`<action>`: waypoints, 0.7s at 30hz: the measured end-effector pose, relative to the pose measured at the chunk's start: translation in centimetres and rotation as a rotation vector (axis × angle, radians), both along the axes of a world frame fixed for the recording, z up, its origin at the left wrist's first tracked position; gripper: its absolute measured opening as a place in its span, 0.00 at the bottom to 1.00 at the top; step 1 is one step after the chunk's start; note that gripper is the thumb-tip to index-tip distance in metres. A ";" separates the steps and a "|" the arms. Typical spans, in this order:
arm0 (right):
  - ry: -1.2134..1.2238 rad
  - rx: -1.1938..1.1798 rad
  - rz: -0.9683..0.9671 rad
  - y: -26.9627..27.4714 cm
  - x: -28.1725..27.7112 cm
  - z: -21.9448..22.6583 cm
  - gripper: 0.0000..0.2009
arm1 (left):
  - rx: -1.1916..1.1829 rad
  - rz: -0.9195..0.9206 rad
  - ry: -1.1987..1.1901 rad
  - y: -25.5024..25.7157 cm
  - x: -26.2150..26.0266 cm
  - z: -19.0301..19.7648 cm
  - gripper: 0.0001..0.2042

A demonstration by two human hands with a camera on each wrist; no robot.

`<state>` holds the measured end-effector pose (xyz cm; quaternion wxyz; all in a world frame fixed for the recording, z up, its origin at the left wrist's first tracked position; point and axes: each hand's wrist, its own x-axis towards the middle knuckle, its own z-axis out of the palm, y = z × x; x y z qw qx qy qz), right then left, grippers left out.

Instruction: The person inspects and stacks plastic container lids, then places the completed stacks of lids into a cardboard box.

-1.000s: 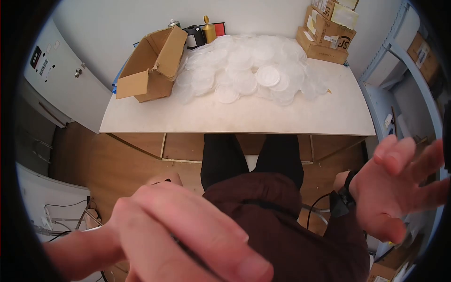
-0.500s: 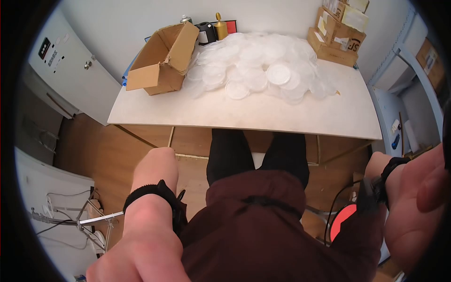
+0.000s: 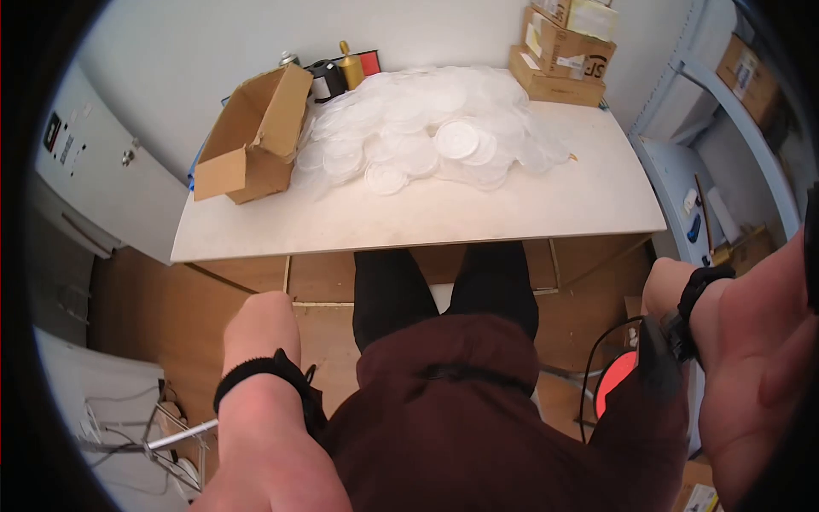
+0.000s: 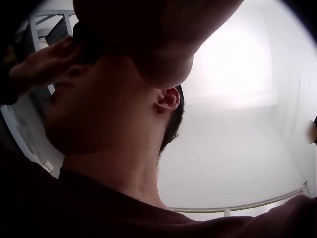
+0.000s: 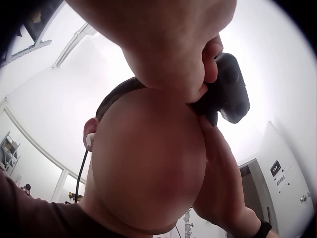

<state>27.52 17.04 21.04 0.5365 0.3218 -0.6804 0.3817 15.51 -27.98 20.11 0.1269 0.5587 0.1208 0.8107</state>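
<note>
A rounded black plastic device (image 5: 233, 91) sat against the front of the person's head, with both hands up close to it. The right hand's (image 3: 759, 375) fingers (image 5: 211, 67) were curled against its edge, apparently gripping it; the left hand's (image 3: 273, 478) fingers were out of sight, so their state could not be told. An uneven pull between the hands could have tilted the device, and the black fabric wrist strap (image 3: 260, 375) could have snagged on it.

On the white rectangular worktop (image 3: 409, 220) lay a loose heap of translucent, round plastic lids (image 3: 418, 119); a knock might have sent the slick pieces sliding. To its left stood an open, brown cardboard box (image 3: 269, 128), flap outward; at the back right, stacked brown cardboard cartons (image 3: 567, 64). A blue metal shelf unit (image 3: 772, 162) flanked the right, a white door (image 3: 107, 183) the left, above brown wooden flooring (image 3: 328, 328).
</note>
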 end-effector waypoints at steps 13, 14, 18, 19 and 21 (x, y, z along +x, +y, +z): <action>-0.036 -0.149 0.136 -3.9 -2.5 -2.4 0.44 | 0.010 0.178 -0.118 13.9 -0.2 1.9 0.09; -0.034 -0.147 0.151 -3.9 -3.1 -2.3 0.44 | 0.010 0.190 -0.118 13.8 -0.3 1.8 0.09; -0.038 -0.150 0.152 -3.9 -4.0 -2.2 0.43 | -0.008 0.183 -0.134 13.8 -1.0 1.8 0.10; -0.027 -0.155 0.152 -4.0 -4.5 -2.2 0.43 | -0.016 0.180 -0.125 13.7 -1.5 2.0 0.10; -0.020 -0.179 0.142 -4.7 -4.8 -2.3 0.43 | -0.048 0.167 -0.124 13.2 -1.9 2.4 0.10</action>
